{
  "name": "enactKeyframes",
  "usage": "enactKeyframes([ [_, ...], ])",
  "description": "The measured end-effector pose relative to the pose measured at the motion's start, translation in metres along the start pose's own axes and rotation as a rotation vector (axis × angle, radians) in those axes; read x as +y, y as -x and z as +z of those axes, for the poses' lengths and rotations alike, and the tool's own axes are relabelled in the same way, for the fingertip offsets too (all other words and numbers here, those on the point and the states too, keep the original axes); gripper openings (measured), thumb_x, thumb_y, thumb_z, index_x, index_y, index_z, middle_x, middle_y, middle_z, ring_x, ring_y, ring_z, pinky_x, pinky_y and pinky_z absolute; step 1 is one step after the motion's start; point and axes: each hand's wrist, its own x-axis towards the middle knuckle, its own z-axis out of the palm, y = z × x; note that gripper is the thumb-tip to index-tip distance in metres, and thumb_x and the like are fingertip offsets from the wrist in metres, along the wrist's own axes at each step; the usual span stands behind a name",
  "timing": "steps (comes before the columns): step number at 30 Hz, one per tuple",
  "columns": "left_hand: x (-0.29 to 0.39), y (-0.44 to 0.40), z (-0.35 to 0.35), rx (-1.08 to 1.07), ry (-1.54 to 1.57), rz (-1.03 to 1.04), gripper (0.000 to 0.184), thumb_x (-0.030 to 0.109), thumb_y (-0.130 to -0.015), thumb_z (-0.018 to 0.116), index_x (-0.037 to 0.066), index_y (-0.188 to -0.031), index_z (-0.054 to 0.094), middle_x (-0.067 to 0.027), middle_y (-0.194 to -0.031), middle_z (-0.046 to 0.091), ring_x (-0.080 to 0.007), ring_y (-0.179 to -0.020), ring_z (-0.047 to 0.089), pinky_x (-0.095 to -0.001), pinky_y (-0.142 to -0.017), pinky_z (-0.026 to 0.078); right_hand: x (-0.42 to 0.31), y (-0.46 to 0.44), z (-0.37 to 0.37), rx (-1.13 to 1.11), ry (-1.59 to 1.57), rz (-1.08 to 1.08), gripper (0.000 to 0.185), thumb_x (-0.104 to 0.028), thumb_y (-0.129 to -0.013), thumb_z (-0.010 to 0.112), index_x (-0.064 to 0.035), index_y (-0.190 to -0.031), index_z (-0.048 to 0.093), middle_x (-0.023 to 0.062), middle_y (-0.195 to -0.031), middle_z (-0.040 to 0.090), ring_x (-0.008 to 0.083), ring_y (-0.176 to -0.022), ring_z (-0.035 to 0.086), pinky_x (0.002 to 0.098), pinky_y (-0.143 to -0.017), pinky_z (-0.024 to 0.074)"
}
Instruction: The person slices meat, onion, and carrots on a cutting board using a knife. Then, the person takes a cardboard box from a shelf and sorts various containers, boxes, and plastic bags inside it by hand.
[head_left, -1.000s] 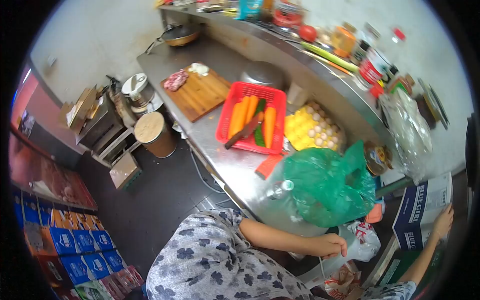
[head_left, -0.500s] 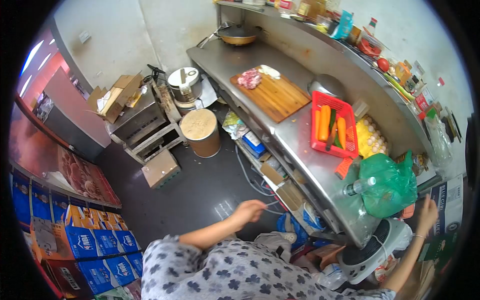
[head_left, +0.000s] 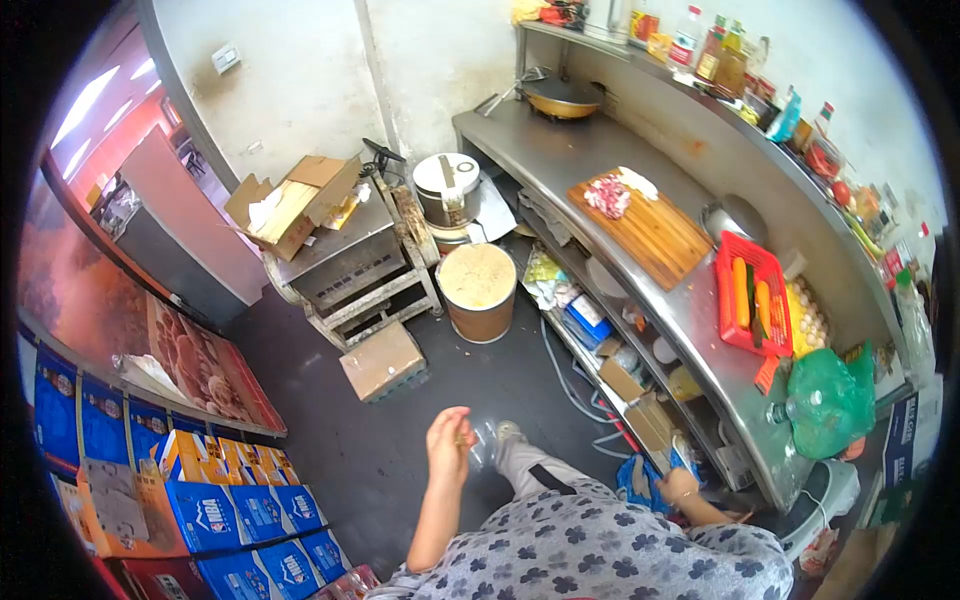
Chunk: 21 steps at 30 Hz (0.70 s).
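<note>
My left hand (head_left: 450, 443) is raised over the dark floor with its fingers curled together; what they hold, if anything, I cannot make out. A pale glassy patch shows beside it, perhaps a floor reflection. Low at the right, my right hand (head_left: 680, 484) is closed beside the lower shelf, near a small pale, shiny thing (head_left: 681, 449) whose kind is unclear. Above on the steel counter (head_left: 640, 330) lies a wooden cutting board (head_left: 655, 235) with chopped meat (head_left: 607, 196) and a white piece (head_left: 637, 183). A red basket (head_left: 738, 335) holds orange and green vegetables.
Eggs (head_left: 806, 322) and a green plastic bag (head_left: 832, 400) sit farther along the counter, with a pan (head_left: 561, 97) at its far end. A brown drum (head_left: 478, 300) and a cardboard box (head_left: 383, 362) stand on the floor. Stacked blue cartons (head_left: 235, 515) flank my left.
The view has swung left and I have moved along the counter. My left hand has come up in front of me; my right hand has left the counter's near end and dropped beside the lower shelf.
</note>
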Motion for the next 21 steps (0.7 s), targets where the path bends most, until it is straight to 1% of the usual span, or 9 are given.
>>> enactKeyframes([
  [1,0.007,-0.016,0.004,-0.06,-0.013,-0.001,0.014,0.015,-0.092,0.054,0.003,-0.096,0.059,0.0001,-0.065,0.047,-0.0117,-0.055,0.045,-0.0256,-0.054,0.039,-0.031,0.021,-0.026,-0.121,-0.021,-0.037,0.026,-0.036,-0.075,0.066,-0.012,-0.08,0.074,0.0185,-0.084,0.068,0.0337,-0.084,0.066,0.0422,-0.074,0.0526],
  [2,0.011,-0.036,-0.002,-0.067,-0.034,-0.003,0.015,0.016,-0.092,0.053,0.002,-0.096,0.059,-0.0001,-0.065,0.048,-0.0116,-0.054,0.045,-0.0255,-0.052,0.039,-0.034,0.009,-0.012,-0.183,-0.041,-0.225,0.031,-0.029,-0.077,0.063,-0.0118,-0.103,0.069,0.0204,-0.095,0.067,0.0357,-0.091,0.064,0.0431,-0.079,0.0503],
  [4,0.023,-0.077,-0.031,0.001,-0.097,-0.006,0.015,0.016,-0.093,0.053,0.002,-0.096,0.059,0.0001,-0.065,0.048,-0.0112,-0.053,0.045,-0.025,-0.05,0.039,-0.061,-0.026,0.001,-0.231,-0.115,-0.256,0.06,-0.019,-0.072,0.065,-0.0103,-0.129,0.048,0.0275,-0.106,0.061,0.0393,-0.099,0.061,0.0451,-0.084,0.0499],
  [9,0.072,-0.131,-0.134,0.391,-0.301,0.02,0.015,0.016,-0.093,0.051,0.004,-0.093,0.061,0.0025,-0.059,0.048,-0.0065,-0.043,0.042,-0.0211,-0.04,0.035,-0.168,-0.164,-0.013,-0.33,0.067,-0.434,0.045,-0.026,-0.069,0.067,-0.0072,-0.11,0.06,0.0229,-0.101,0.064,0.038,-0.093,0.062,0.0464,-0.081,0.0503],
  [10,0.085,-0.132,-0.152,0.463,-0.319,0.024,0.016,0.017,-0.093,0.051,0.004,-0.093,0.061,0.0024,-0.059,0.047,-0.0066,-0.044,0.042,-0.021,-0.04,0.034,-0.217,-0.161,-0.06,-0.222,0.147,-0.52,0.036,-0.03,-0.074,0.064,-0.0055,-0.1,0.063,0.021,-0.095,0.065,0.0379,-0.089,0.063,0.0461,-0.079,0.0506],
  [11,0.096,-0.137,-0.168,0.527,-0.326,0.032,0.016,0.017,-0.093,0.051,0.004,-0.092,0.061,0.0023,-0.058,0.047,-0.0067,-0.044,0.042,-0.0209,-0.039,0.034,-0.249,-0.17,-0.085,-0.091,-0.053,-0.561,0.031,-0.028,-0.079,0.059,-0.0044,-0.099,0.063,0.0218,-0.092,0.065,0.0391,-0.087,0.063,0.0472,-0.077,0.0501],
  [16,0.127,-0.159,-0.22,0.729,-0.305,0.1,0.018,0.022,-0.091,0.053,0.006,-0.085,0.061,0.0028,-0.053,0.043,-0.0066,-0.04,0.039,-0.0213,-0.035,0.029,-0.42,-0.195,-0.226,-0.067,-0.1,-0.949,0.032,-0.024,-0.085,0.057,-0.0043,-0.11,0.059,0.0214,-0.097,0.065,0.0365,-0.094,0.062,0.0445,-0.082,0.049],
  [19,0.125,-0.211,-0.229,0.846,-0.278,-0.017,0.018,0.022,-0.09,0.055,0.006,-0.084,0.061,0.0021,-0.054,0.044,-0.0081,-0.038,0.04,-0.0217,-0.034,0.029,-0.477,-0.205,-0.279,-0.007,-0.193,-0.995,0.033,-0.024,-0.085,0.057,-0.0049,-0.111,0.058,0.0194,-0.099,0.065,0.035,-0.093,0.063,0.0432,-0.082,0.0497],
  [21,0.122,-0.267,-0.23,0.688,-0.352,-0.012,0.018,0.024,-0.088,0.058,0.006,-0.086,0.063,-0.0002,-0.054,0.047,-0.0116,-0.037,0.042,-0.0258,-0.033,0.034,-0.496,-0.217,-0.296,0.001,-0.244,-0.93,0.033,-0.025,-0.085,0.057,-0.0061,-0.113,0.058,0.0193,-0.102,0.065,0.0339,-0.093,0.063,0.0432,-0.082,0.0497],
])
